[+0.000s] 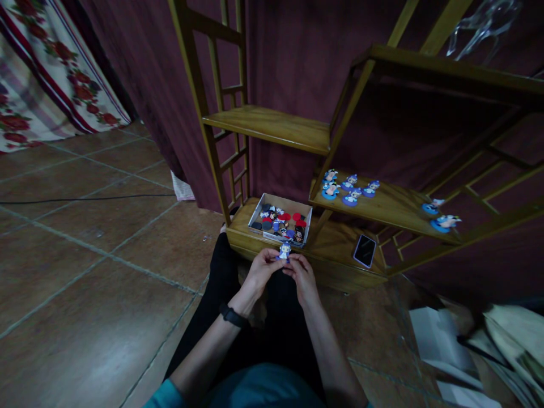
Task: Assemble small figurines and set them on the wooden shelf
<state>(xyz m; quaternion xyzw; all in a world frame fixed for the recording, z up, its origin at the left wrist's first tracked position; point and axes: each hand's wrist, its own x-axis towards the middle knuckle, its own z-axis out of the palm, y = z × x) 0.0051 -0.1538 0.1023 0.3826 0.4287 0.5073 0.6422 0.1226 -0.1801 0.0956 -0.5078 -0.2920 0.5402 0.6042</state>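
Between my two hands, just in front of the box, is a small white and purple figurine (284, 250) on a purple base, held upright. My left hand (264, 268) pinches its base from the left, and my right hand (301, 273) grips the same base from the right. Beyond them an open cardboard box (260, 231) holds several small figures and red and dark round bases. On the shelf to the right, several like figurines stand, among them a purple one (371, 188) and a blue-based one (330, 191).
A wooden display shelf (272, 127) rises ahead, with uprights and slanted slats. A phone (364, 251) lies on its lowest board. Two more blue-based figurines (445, 222) lie at the shelf's right end. A clear ornament (484, 28) stands at upper right. White boxes (442, 340) lie on the floor.
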